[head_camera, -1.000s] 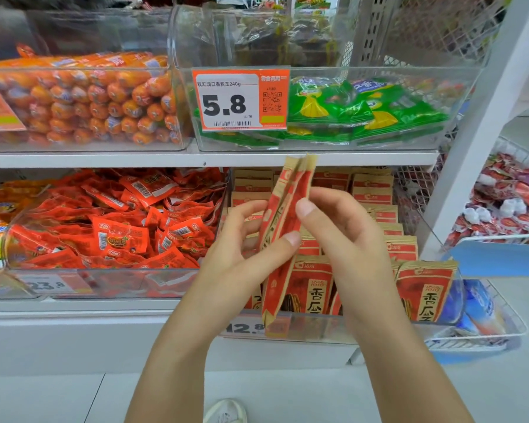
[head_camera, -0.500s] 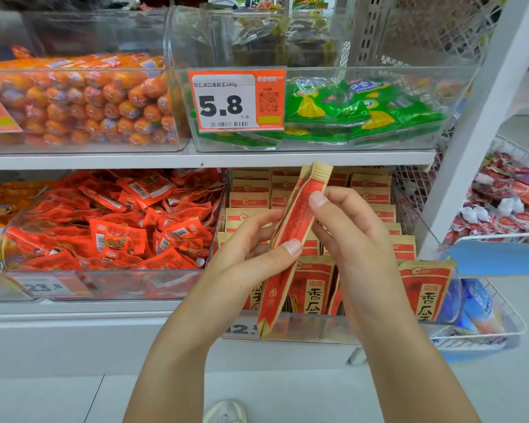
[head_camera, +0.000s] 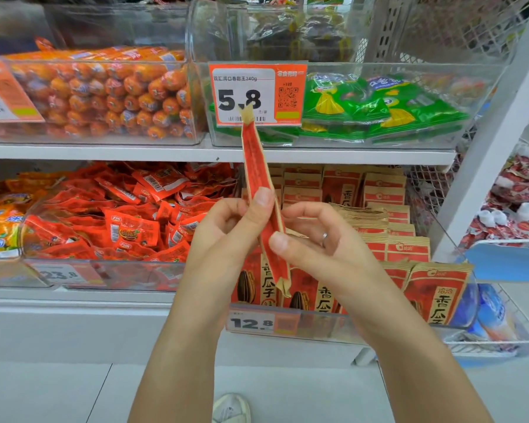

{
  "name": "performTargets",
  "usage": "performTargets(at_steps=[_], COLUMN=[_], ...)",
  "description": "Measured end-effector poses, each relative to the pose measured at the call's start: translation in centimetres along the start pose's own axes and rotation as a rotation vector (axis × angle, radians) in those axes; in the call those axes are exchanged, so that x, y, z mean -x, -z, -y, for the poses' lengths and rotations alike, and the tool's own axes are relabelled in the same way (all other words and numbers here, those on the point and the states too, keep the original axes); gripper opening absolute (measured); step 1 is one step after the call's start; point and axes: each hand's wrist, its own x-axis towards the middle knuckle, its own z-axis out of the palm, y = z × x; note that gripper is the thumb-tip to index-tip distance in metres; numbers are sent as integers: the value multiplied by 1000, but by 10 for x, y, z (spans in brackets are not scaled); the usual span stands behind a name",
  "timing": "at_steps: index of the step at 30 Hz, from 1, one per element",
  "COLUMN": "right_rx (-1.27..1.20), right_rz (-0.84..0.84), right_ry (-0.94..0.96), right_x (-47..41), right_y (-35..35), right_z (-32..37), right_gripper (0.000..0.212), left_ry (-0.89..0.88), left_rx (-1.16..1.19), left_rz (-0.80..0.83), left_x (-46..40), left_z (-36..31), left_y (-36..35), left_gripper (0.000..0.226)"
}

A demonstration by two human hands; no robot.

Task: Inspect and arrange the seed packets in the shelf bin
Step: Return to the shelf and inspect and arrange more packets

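We hold one seed packet edge-on for inspection, in front of its bin.

Our left hand (head_camera: 226,236) pinches the seed packet (head_camera: 261,190) with the thumb across its near edge, and our right hand (head_camera: 321,248) pinches it lower down with thumb and curled fingers; the packet stands nearly upright, its top at 12 o'clock overlapping the price tag (head_camera: 257,94) of the shelf above. The shelf bin (head_camera: 458,306) with the other packets (head_camera: 437,293) lies just behind our hands, toward 3 o'clock. The risk, as we judge it: both pinches sit on a thin edge (a narrow hold), so a twist could let the packet slip to the floor, or crease its paper. Pushing it back carelessly could also topple the standing front row.
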Motion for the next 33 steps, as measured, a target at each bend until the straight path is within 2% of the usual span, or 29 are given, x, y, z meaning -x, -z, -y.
performTargets(at_steps=[4,7,9,12,17,24,26,29,30,33], right_rx=[-80,-172,-197,-247,-236,-190,-173,-73,-23,96], right_rz=[-28,-174,-259,-323,-356,-364,-366,-389,-396,-392], right_ry=[22,88,110,119,148,152,168,209,225,244], right_x=[-1,-4,-5,-6,-6,-8,-8,-8,-9,-11], right_y=[1,4,7,11,11,13,12,7,5,-3], right_z=[1,-2,-3,-3,-4,-8,-9,-7,-7,-11], right_gripper=[49,48,50,47,43,45,53,83,91,107], left_ry=[-31,-30,-11,-57,-122,-152,-169,-178,-172,-195], left_rx=[-20,-13,-22,-137,-113,-155,-201,-238,-224,-261], left_rz=[69,188,224,170,186,210,190,143,145,193], left_x=[4,8,11,10,12,10,10,9,9,14], left_z=[-3,-6,-9,-9,-12,-9,-7,-5,-6,-10], left_y=[2,5,5,1,-6,-5,-5,2,4,6], left_gripper=[11,30,31,24,30,13,9,8,12,48])
